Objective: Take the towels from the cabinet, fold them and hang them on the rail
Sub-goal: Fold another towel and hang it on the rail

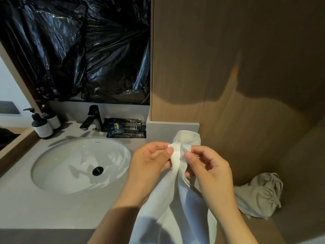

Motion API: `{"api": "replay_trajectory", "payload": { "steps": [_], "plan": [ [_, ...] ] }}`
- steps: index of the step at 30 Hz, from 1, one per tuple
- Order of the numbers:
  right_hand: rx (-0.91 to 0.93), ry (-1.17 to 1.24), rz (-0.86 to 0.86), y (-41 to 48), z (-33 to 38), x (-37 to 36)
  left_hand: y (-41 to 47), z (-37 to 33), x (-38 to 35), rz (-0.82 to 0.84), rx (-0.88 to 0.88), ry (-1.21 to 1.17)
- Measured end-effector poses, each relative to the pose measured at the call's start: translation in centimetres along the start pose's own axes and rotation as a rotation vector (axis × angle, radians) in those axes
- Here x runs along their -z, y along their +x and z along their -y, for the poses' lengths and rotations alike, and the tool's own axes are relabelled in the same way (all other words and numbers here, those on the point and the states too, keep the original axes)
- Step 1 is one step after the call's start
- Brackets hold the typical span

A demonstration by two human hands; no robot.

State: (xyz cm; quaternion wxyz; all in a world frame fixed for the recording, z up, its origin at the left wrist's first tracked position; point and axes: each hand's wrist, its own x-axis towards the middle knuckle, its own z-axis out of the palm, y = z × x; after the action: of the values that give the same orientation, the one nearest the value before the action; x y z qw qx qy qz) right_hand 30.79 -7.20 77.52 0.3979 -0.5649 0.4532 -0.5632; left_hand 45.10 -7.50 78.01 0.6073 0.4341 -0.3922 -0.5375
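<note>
**Towel (pixel 175 175) pinched at its top, over the worktop (pixel 35 208)**

We held the white towel up beside the sink (pixel 52 166). The left grip (pixel 151 161) and right grip (pixel 209 166) each clamped its bunched top edge between thumb and curled fingers. Its lower length ran out of view past our forearms.

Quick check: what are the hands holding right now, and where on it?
Both hands hold one white towel at its top edge: the left hand and the right hand each pinch it between thumb and fingers, close together. The rest hangs down.
</note>
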Motion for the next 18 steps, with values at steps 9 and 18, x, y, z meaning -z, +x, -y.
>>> {"api": "replay_trajectory", "payload": {
  "steps": [9,18],
  "plan": [
    [-0.073,0.217,0.064,0.2,0.5,0.3,-1.2,-1.0,-0.1,0.048,-0.009,-0.057],
    [-0.036,0.194,0.076,0.1,1.0,-0.1,-1.8,-1.6,0.4,0.109,-0.035,-0.019]
  ]
}}
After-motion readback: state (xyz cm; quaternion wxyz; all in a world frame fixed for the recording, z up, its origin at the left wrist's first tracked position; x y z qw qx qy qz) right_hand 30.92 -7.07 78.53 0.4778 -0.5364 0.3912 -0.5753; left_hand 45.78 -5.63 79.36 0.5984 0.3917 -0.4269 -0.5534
